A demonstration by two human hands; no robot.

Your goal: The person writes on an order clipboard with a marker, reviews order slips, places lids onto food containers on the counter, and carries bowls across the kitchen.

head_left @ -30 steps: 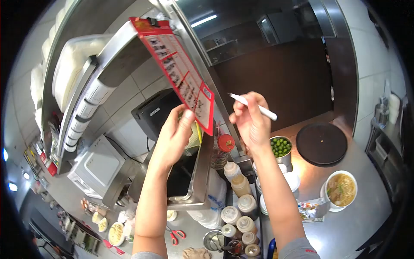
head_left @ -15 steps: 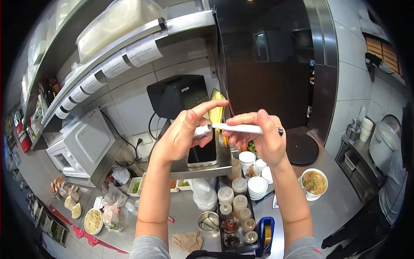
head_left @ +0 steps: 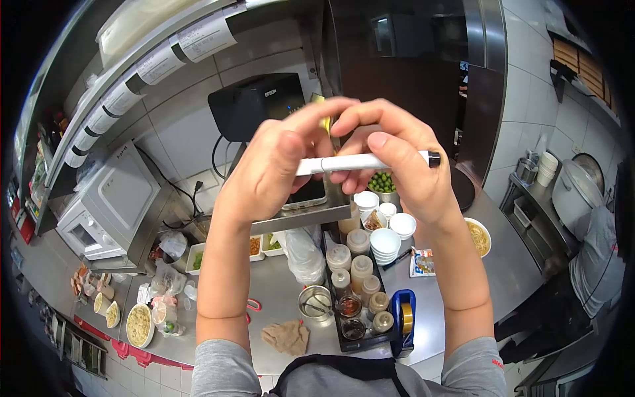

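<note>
A white marker pen [head_left: 357, 162] with a black end lies level across both hands in front of me. My left hand [head_left: 259, 169] is closed on its left part, the cap, with the thumb on the near side. My right hand [head_left: 417, 169] grips the barrel, thumb along it and fingers curled behind. A thin seam shows where cap and barrel meet. Behind the hands, a phone-like dark device [head_left: 307, 195] on a metal shelf is partly covered. A black EPSON printer [head_left: 258, 104] stands beyond my left hand.
Below are a black tray of sauce bottles [head_left: 344, 324], stacked white bowls [head_left: 385, 243], a blue tape dispenser [head_left: 404, 324], a brown cloth [head_left: 286, 337] and a metal pot [head_left: 315, 303]. A noodle bowl [head_left: 477, 237] is at right, a microwave [head_left: 109, 205] at left. Another person [head_left: 585, 264] stands far right.
The marker's cap and barrel, apart at the tip before, are now joined. Both hands have come closer together and risen slightly in view. The camera view has shifted.
</note>
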